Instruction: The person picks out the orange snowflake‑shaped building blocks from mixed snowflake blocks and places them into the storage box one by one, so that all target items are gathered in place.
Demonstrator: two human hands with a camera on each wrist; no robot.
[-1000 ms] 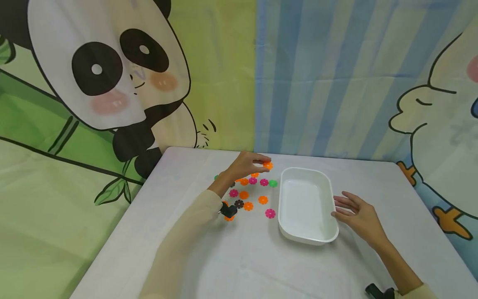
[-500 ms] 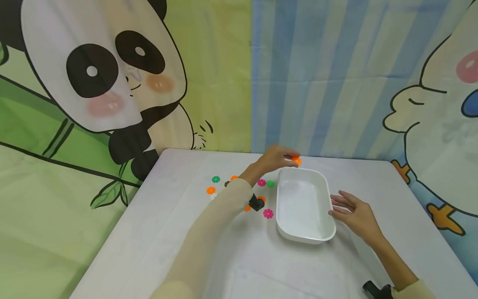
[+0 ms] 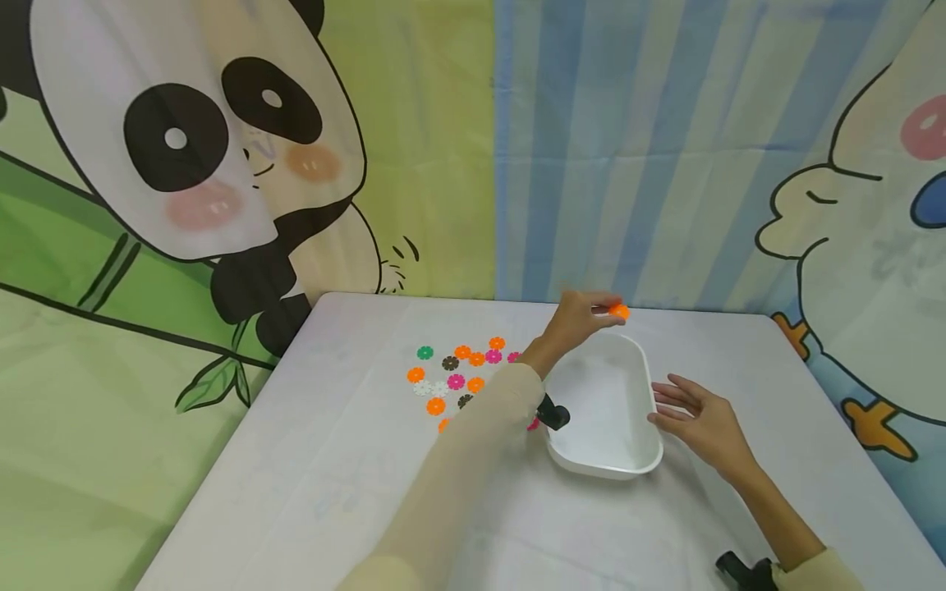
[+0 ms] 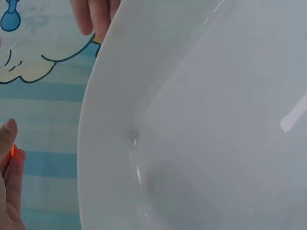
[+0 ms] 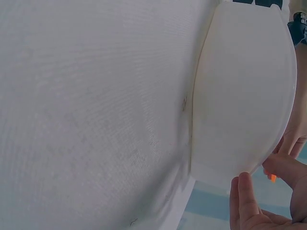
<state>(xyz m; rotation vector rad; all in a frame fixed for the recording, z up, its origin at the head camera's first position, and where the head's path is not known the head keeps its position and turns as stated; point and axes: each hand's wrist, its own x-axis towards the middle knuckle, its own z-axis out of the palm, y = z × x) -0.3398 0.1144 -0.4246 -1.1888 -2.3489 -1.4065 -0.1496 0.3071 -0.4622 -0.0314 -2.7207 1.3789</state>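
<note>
My left hand (image 3: 575, 323) pinches an orange flower-shaped disc (image 3: 619, 312) between thumb and fingertips, above the far end of a white tray (image 3: 609, 427). Its forearm crosses over the tray's left side. The left wrist view shows only the disc's thin orange edge (image 4: 13, 150) between the fingertips, with the tray filling most of the frame. On the tray's right side, my right hand (image 3: 702, 423) touches the outer wall with fairly straight fingers. In the right wrist view, the fingertips (image 5: 246, 184) lie against the tray wall and the thumb is near the rim.
Left of the tray, several flower-shaped discs lie scattered on the white table (image 3: 332, 460): orange, a pink one (image 3: 456, 382), a green one (image 3: 424, 353), brown and white. The left sleeve (image 3: 458, 460) hides some. A cartoon curtain (image 3: 436, 148) hangs behind the table's far edge.
My left hand has carried the orange disc rightward from over the scattered discs to the tray's far end. The right hand stays at the tray's side; the head view has shifted slightly.
</note>
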